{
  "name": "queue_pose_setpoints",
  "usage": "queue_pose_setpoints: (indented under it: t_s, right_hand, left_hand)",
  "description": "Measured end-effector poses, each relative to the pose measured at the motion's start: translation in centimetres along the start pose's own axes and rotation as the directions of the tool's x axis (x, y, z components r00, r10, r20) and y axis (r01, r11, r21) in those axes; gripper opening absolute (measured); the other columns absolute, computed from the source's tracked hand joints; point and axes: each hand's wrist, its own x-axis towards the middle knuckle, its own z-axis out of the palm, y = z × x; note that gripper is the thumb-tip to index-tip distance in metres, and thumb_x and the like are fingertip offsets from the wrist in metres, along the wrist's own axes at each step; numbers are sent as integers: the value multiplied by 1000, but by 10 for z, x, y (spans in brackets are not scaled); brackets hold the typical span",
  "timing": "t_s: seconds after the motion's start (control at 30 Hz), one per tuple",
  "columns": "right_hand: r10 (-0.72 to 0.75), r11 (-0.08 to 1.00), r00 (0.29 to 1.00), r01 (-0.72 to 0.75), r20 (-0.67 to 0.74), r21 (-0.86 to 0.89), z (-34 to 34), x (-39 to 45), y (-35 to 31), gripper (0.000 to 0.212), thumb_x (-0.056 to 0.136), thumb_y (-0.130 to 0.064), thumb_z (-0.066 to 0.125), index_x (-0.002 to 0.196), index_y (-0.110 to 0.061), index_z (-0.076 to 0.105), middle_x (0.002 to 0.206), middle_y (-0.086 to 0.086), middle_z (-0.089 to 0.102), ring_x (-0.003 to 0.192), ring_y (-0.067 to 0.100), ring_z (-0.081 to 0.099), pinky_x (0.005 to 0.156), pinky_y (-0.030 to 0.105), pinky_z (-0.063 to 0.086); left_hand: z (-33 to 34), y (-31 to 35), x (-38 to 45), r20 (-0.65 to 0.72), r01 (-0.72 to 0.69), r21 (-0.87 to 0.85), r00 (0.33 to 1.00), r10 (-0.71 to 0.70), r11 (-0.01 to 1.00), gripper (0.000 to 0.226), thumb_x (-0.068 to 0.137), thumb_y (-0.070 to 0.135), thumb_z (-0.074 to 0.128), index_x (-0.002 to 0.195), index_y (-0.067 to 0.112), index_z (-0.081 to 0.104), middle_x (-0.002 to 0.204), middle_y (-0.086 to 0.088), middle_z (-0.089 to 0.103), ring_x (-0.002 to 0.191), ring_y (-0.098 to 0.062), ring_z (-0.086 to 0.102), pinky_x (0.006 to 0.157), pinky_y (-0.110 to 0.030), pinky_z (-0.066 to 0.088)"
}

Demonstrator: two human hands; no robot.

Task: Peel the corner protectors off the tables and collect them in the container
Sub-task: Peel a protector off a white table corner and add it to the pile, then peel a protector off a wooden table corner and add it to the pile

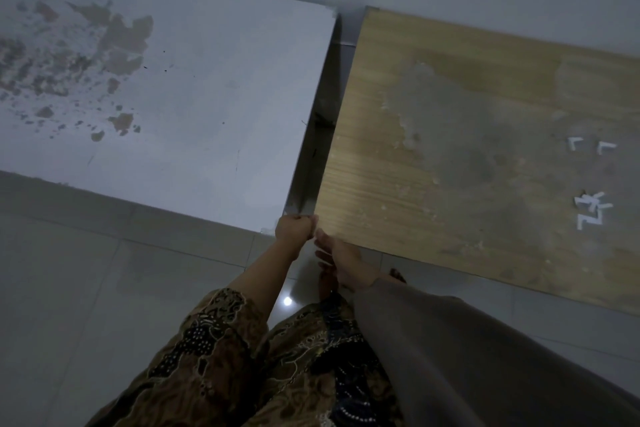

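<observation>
A: Head view, both hands at the gap between two tables. The left hand (pixel 294 229) is clenched at the near corner of the white table (pixel 194 87), fingers curled over the corner edge. What it grips there is too small and dim to make out; a corner protector cannot be confirmed under the fingers.

B: And the right hand (pixel 337 262)?

A: It lies just beside the left one, at the near corner of the wooden table (pixel 433 114). The thumb points up toward the clenched hand, nearly touching it; the other fingers curl loosely below the table edge. Whether they hold anything, I cannot tell.

B: Where do the corner protectors appear?

A: Well apart from the grip, far to the right of it on the wooden top. Two white L-shaped pieces (pixel 588 146) lie side by side, apart from each other. Nearer the person, a small heap of white pieces (pixel 590 210) lies with pieces overlapping.

B: Surface details?

A: The white top, left of and beyond the grip, shows brown patches of peeled coating (pixel 121 35). The wooden top carries a grey worn patch (pixel 467 121). A dark gap (pixel 320 135) runs away from the hands between the tables. Below the grip: grey tiled floor (pixel 69 288), a patterned sleeve (pixel 214 329) on the left arm, a plain grey sleeve (pixel 450 340) on the right
</observation>
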Motion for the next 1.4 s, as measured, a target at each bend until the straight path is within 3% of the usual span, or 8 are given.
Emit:
queue_pose_setpoints:
  t_s: [0.13, 0.27, 0.37, 0.57, 0.93, 1.13, 1.27, 1.4]
  right_hand:
    - [66, 980, 992, -44, 110, -193, -16, -5, -13, 31, 90, -39, 65, 102, -11, 68, 97, 2, 72, 90, 18, 65, 83, 32, 49]
    - [182, 908, 969, -102, 164, -407, -30, -15, -36, 28, 96, -35, 56, 93, -10, 69, 89, 1, 71, 72, 13, 63, 67, 24, 48]
    - [80, 895, 988, -11, 135, -446, -49, -22, -60, 32, 98, -29, 53, 108, -3, 70, 84, 1, 69, 68, 12, 62, 62, 23, 46]
    - [-189, 929, 981, 161, -53, -333, -119, -42, -103, 27, 98, -21, 52, 113, -6, 68, 90, 2, 67, 69, 14, 58, 62, 23, 46]
    - [-361, 930, 852, 298, -379, -216, -289, -60, -128, 16, 98, -19, 53, 99, -14, 69, 86, 2, 68, 65, 15, 59, 54, 22, 48]
    - [-417, 909, 795, 355, -442, -219, -393, -53, -151, 21, 98, -11, 50, 105, -5, 68, 85, 9, 66, 60, 17, 54, 51, 23, 41]
    - [-474, 880, 751, 389, -460, -272, -454, -39, -176, 19, 95, -9, 54, 103, -3, 71, 82, 10, 67, 58, 15, 56, 48, 19, 42]
    - [-533, 834, 731, 371, -425, -408, -500, -25, -203, 18, 92, -8, 57, 101, -6, 72, 91, 14, 72, 71, 20, 63, 66, 32, 56]
  left_hand:
    - [-4, 7, -7, 61, -213, 169, 977, 206, 962, 15, 85, 10, 58, 94, 7, 70, 90, -9, 68, 85, -23, 61, 71, -28, 51]
    - [2, 27, -18, 55, -395, 294, 916, 397, 871, 30, 81, 7, 57, 111, 3, 60, 96, -6, 62, 88, -23, 60, 65, -25, 46]
    - [17, 49, -22, 19, -435, 322, 891, 454, 841, 38, 75, 9, 62, 109, -6, 60, 105, -22, 63, 100, -37, 59, 80, -41, 52]
    - [72, 95, -36, 81, -617, 313, 775, 627, 722, 37, 81, 4, 50, 116, 2, 61, 120, -19, 59, 113, -33, 53, 95, -32, 40]
    - [222, 128, -67, 441, -673, 299, 726, 527, 676, 18, 91, 9, 56, 101, 5, 71, 111, -12, 69, 107, -27, 61, 90, -29, 43]
    - [314, 144, -90, 444, -570, 204, 778, 444, 796, 16, 87, -4, 54, 91, -3, 69, 101, -25, 68, 98, -39, 63, 85, -42, 50]
    - [370, 159, -101, 446, -523, 186, 799, 403, 832, 23, 87, -2, 54, 75, 15, 64, 84, -10, 64, 71, -20, 58, 58, -22, 46]
    - [414, 178, -103, 388, -436, 168, 854, 348, 884, 18, 90, -1, 51, 88, 6, 67, 84, -11, 60, 68, -21, 52, 59, -27, 38]
